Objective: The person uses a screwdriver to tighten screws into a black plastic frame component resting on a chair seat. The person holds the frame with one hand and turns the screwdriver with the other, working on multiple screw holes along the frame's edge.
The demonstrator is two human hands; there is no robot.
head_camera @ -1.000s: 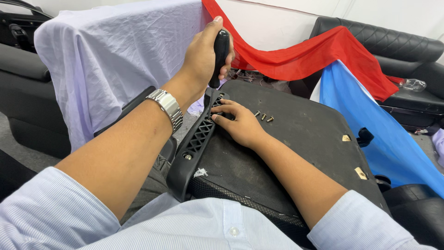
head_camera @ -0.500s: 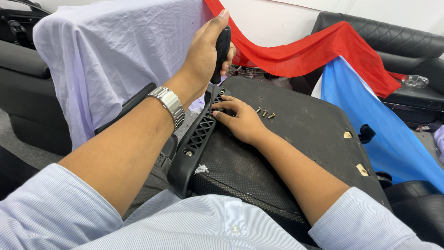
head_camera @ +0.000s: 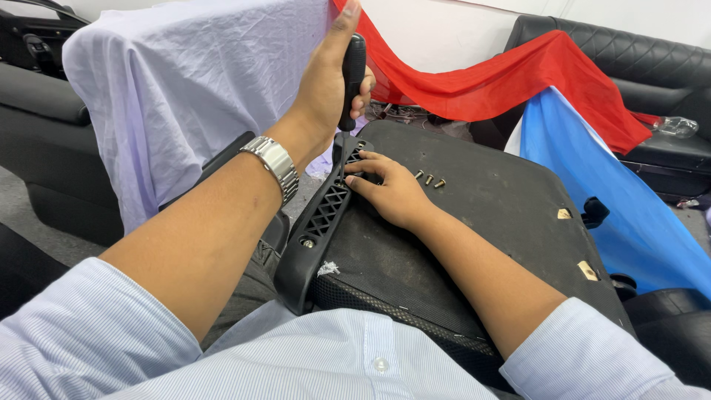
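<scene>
Left hand [head_camera: 326,89] is wrapped fully around the black handle of a screwdriver [head_camera: 352,78], grip closed tight, thumb pointing up along the handle; the tool stands near upright with its tip down at the far end of the black plastic lattice bracket [head_camera: 318,222]. The tip itself is hidden behind the bracket end, so I cannot tell whether it sits in a screw head. A metal wristwatch [head_camera: 275,164] sits on the left wrist. Right hand [head_camera: 392,194] lies flat on the upturned chair seat base [head_camera: 489,215], fingers curled loosely at the bracket's far end just beside the screwdriver shaft; it pins the part and holds nothing. Against the views a second and half a second ago, the left hand, the tool and the right hand sit in the same places relative to the bracket, with only a slight shift of the camera; judgement: the screw at that end is being worked in place, with no screw newly freed. Three loose screws [head_camera: 429,179] lie on the seat base just right of the right hand's fingers. One screw [head_camera: 307,242] is seated in the bracket's near end. Beyond the bracket hang a white cloth [head_camera: 185,81], a red cloth [head_camera: 518,81] and a blue cloth [head_camera: 600,200], draped over black sofas [head_camera: 637,59].
</scene>
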